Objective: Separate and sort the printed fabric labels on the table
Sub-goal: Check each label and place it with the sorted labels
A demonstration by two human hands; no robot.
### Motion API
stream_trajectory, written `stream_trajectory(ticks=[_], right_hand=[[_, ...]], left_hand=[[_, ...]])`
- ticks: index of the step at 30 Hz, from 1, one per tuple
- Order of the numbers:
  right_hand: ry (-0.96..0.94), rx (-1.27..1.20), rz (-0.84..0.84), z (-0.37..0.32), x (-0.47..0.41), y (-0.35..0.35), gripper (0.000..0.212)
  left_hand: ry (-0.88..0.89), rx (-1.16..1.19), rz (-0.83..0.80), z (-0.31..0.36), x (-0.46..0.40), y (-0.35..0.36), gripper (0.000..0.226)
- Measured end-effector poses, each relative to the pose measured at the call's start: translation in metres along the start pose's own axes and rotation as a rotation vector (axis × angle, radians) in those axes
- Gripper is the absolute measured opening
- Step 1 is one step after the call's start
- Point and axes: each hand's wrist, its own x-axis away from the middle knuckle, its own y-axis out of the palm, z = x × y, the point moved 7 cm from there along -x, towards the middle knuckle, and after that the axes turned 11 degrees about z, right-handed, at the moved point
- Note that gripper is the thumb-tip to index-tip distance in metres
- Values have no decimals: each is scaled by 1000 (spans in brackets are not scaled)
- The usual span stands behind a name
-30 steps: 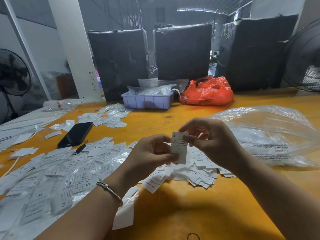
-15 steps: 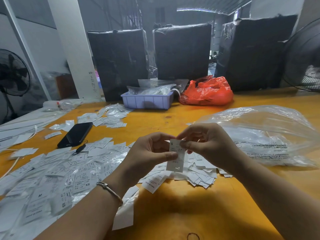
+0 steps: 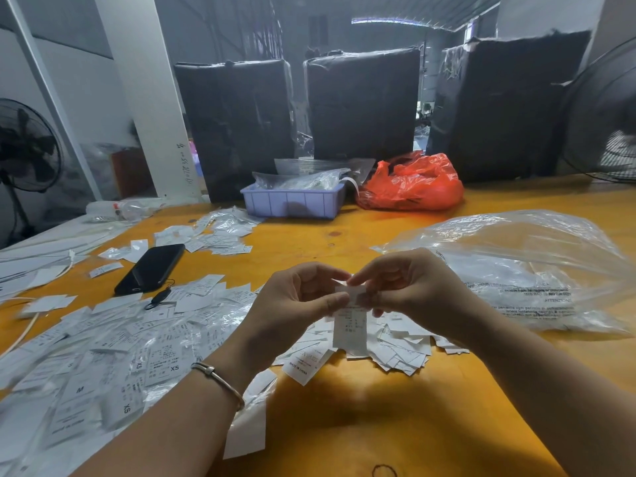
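Observation:
A white printed fabric label (image 3: pixel 350 330) hangs upright between my hands above the orange table (image 3: pixel 361 418). My left hand (image 3: pixel 292 304) pinches its top edge from the left with thumb and forefinger. My right hand (image 3: pixel 409 290) pinches the same top edge from the right. Below them lies a small heap of loose labels (image 3: pixel 399 349). A wide spread of labels, some in clear sleeves (image 3: pixel 103 346), covers the table's left side, marked XS and M.
A black phone (image 3: pixel 151 268) lies left of centre. A large clear plastic bag (image 3: pixel 523 270) sits at the right. At the back stand a lilac tray (image 3: pixel 292 201), a red plastic bag (image 3: pixel 413 184) and black wrapped bales (image 3: pixel 361 105). Fans flank both sides.
Both hands have sunk lower toward the heap with the label. My fingertips have closed together on its top edge, which now looks folded or split.

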Motion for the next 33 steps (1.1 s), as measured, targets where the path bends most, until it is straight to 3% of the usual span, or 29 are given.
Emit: stream_trajectory(ticks=[5, 10, 20, 25, 30, 33], right_hand=[[-37, -81, 119, -4, -2, -10, 19], [-23, -57, 116, -1, -3, -13, 6], [54, -108, 120, 12, -4, -11, 7], [85, -95, 103, 17, -1, -1, 7], [42, 461, 301, 36, -8, -31, 6], [137, 668, 371, 51, -8, -47, 9]], left_hand=[[-49, 26, 2, -2, 0, -1, 46], [-29, 21, 42, -1, -2, -5, 29], [-3, 4, 17, 1, -1, -2, 28], [-13, -73, 65, -1, -4, -8, 15], [-74, -294, 232, -8, -11, -37, 23], [-116, -598, 342, -16, -14, -55, 22]])
